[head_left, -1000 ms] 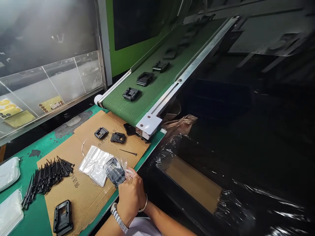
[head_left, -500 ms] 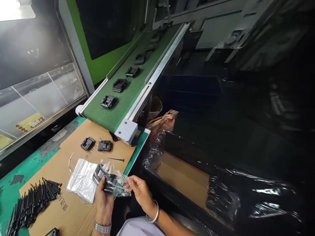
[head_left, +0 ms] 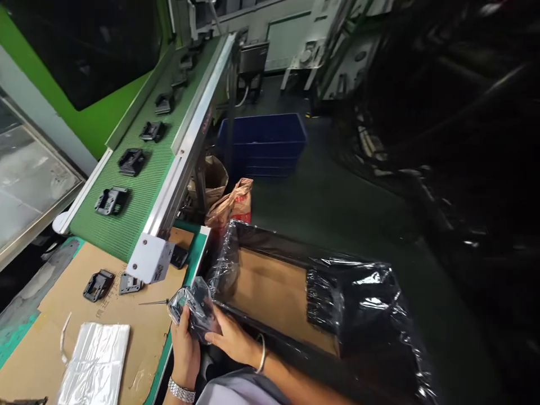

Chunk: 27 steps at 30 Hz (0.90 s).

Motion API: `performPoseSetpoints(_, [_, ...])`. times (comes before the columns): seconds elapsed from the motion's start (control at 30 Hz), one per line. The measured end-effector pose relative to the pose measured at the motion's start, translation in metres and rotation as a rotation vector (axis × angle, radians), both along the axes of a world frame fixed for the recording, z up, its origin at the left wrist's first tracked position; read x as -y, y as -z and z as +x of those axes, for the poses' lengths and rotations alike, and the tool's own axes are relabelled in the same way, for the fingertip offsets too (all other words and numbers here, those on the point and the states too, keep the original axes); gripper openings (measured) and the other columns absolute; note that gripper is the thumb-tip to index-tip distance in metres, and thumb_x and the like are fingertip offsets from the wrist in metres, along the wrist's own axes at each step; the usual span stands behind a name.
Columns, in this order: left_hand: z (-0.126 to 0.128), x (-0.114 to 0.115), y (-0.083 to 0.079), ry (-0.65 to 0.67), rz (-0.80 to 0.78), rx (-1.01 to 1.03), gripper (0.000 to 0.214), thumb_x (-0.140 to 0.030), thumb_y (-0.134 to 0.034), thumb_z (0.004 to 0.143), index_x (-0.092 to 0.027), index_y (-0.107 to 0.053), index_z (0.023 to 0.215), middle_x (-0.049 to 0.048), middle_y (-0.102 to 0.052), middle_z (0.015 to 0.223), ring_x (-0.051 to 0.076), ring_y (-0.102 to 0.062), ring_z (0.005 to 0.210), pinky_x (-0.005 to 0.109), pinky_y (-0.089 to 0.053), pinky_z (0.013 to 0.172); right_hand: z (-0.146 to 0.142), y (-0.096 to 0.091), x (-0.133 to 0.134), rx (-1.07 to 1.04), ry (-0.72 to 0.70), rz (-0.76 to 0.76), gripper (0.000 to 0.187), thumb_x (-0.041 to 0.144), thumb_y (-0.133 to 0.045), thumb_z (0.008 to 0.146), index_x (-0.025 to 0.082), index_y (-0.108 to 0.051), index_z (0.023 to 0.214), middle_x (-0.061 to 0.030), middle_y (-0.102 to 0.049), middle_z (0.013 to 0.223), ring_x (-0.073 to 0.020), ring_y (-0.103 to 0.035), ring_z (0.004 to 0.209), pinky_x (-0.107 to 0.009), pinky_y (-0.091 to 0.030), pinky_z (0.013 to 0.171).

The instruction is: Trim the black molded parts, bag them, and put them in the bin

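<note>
Green belt [head_left: 148, 169] loaded with black parts [head_left: 112, 201] slopes down to the tabletop [head_left: 197, 243], which has cardboard [head_left: 145, 343] on it. Left hand [head_left: 184, 350] and right hand [head_left: 236, 339] are both clamped on a bagged part [head_left: 194, 308], just off the edge. Clear bags [head_left: 98, 363] lie nearby, and there's a plastic-lined box [head_left: 270, 289] to the right.

Room above lined box [head_left: 270, 292]; obstacle forward-left: conveyor end [head_left: 148, 257]
</note>
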State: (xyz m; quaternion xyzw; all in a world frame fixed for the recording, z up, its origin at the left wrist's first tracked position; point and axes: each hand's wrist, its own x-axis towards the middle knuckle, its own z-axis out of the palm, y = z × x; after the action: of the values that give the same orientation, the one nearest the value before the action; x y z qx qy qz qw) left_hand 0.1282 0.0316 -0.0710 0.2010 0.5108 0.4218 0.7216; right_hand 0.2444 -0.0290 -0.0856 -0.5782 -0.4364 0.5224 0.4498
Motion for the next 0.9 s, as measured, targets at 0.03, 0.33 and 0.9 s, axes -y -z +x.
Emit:
performPoseSetpoints(0.03, [0.009, -0.001, -0.002, 0.071, -0.060, 0.050, 0.026, -0.031, -0.067, 0.064, -0.016, -0.063, 0.084, 0.0033, -0.068, 0.082, 0.018, -0.062, 0.078, 0.030, -0.047, 0.075, 0.003, 0.002, 0.001, -0.103, -0.052, -0.083, 0.029, 0.038, -0.055, 0.068, 0.014, -0.059, 0.083, -0.0056, -0.061, 0.070, -0.0143, -0.055, 0.058, -0.027, -0.044, 0.054])
performPoseSetpoints(0.33, [0.059, -0.007, 0.012, 0.794, -0.177, -0.111, 0.034, -0.034, -0.073, 0.056, -0.012, -0.064, 0.080, 0.0070, -0.067, 0.076, 0.020, -0.061, 0.073, 0.031, -0.046, 0.069, 0.065, 0.036, 0.020, -0.901, 0.234, -0.370, 0.016, 0.026, -0.062, 0.054, 0.013, -0.056, 0.061, 0.0022, -0.054, 0.051, -0.0065, -0.046, 0.043, -0.019, -0.036, 0.045])
performPoseSetpoints(0.9, [0.134, 0.016, 0.129, 0.898, 0.138, -0.630, 0.055, -0.034, -0.072, 0.054, -0.017, -0.053, 0.103, 0.0069, -0.063, 0.082, 0.021, -0.058, 0.086, 0.031, -0.042, 0.080, 0.198, 0.119, 0.134, -0.616, 1.089, -0.427, 0.028, 0.031, -0.048, 0.086, 0.015, -0.050, 0.108, -0.0063, -0.055, 0.105, -0.0170, -0.056, 0.088, -0.036, -0.048, 0.074])
